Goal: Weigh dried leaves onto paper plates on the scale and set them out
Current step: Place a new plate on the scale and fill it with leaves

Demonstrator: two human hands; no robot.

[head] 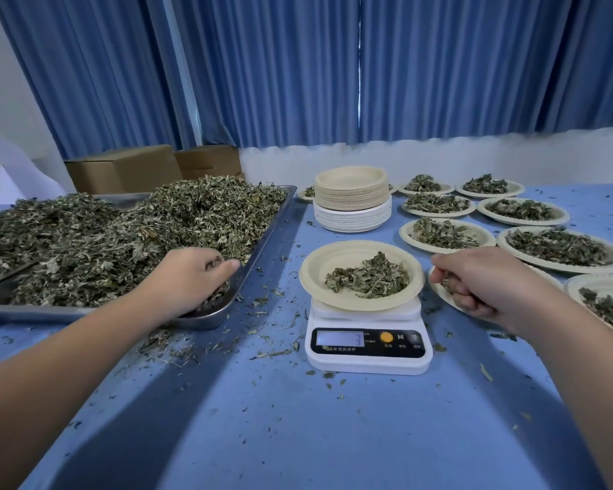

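Note:
A white digital scale (368, 350) stands at the table's middle, its display showing a 3. On it sits a cream paper plate (319, 268) with a small pile of dried leaves (368, 277). A large metal tray (262, 238) heaped with dried leaves (121, 235) lies to the left. My left hand (188, 274) is in the tray's near right corner, fingers curled round a clump of leaves. My right hand (482, 281) hovers just right of the scale plate, pinching a few leaves.
A stack of unused paper plates (353, 199) stands behind the scale. Several filled plates (446, 235) spread over the right side of the blue tablecloth (298, 436). Leaf crumbs litter the cloth. Cardboard boxes (128, 168) and blue curtains are at the back.

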